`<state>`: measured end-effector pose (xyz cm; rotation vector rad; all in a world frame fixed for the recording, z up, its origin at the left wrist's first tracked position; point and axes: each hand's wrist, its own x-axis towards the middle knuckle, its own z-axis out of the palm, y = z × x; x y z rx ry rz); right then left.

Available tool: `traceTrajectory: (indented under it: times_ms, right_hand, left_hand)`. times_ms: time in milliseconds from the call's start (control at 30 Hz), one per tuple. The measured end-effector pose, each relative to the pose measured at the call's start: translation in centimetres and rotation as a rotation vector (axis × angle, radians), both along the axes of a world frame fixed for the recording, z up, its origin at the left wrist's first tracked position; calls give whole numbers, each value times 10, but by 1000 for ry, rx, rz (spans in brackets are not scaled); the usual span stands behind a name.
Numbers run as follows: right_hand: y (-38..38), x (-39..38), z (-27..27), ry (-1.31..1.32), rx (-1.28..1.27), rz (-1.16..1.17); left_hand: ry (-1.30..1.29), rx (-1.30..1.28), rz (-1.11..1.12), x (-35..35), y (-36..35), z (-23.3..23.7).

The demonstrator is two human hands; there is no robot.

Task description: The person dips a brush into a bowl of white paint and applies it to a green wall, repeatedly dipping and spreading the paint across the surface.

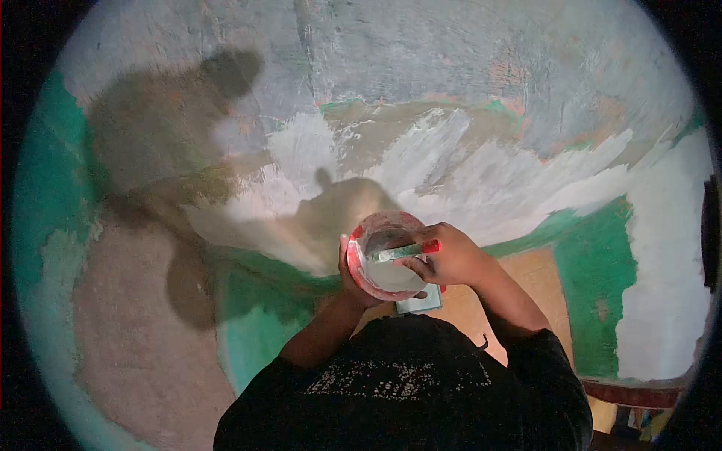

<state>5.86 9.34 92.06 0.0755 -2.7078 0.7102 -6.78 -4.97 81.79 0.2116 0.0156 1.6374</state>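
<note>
- Black shirt (406,383) fills the view nearest the lens, directly below the bowl; both forearms rise from it toward the bowl.
- Left hand (350,279): grasps the red bowl (374,228) from its lower left, fingers wrapped round the wall.
- Right hand (451,257): clenched on a red-handled tool (410,250) at the bowl's right rim. The tool lies across the mouth, over the white paste (391,274) inside.
- Pale flat blade (421,303): shows just under the bowl. What holds it cannot be told.
- Handling (judgement): the bowl looks light and rigid. The smeared rim is probably slippery, and the wet paste would slop if the bowl tips. Support it under the base and keep the mouth level.
- Surroundings: the wall (451,68) lies beyond the bowl. White paste strokes (481,173) sit above and to the right, green paint (594,286) to the lower right, and bare plaster to the left.
- Open room: free above and to the left of the bowl; crowded to the right by the forearm and below by the torso.
</note>
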Motion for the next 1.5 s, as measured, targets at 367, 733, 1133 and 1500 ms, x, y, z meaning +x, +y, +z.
traceTrajectory:
  times_ms: [367, 733, 1133, 1500]
  right_hand:
    - [4, 10, 2, 9, -156, -42]
    - [8, 16, 1, -7, -193, -54]
    - [4, 11, 7, -106, 9, -1]
    - [39, 26, -43, 254, -1571, -267]
  left_hand:
    - [-308, 201, -58, 7, 2, 8]
    - [-389, 219, -62, 13, 2, 22]
    - [-42, 33, -14, 13, 3, 3]
    - [-22, 16, 44, 1, -3, -3]
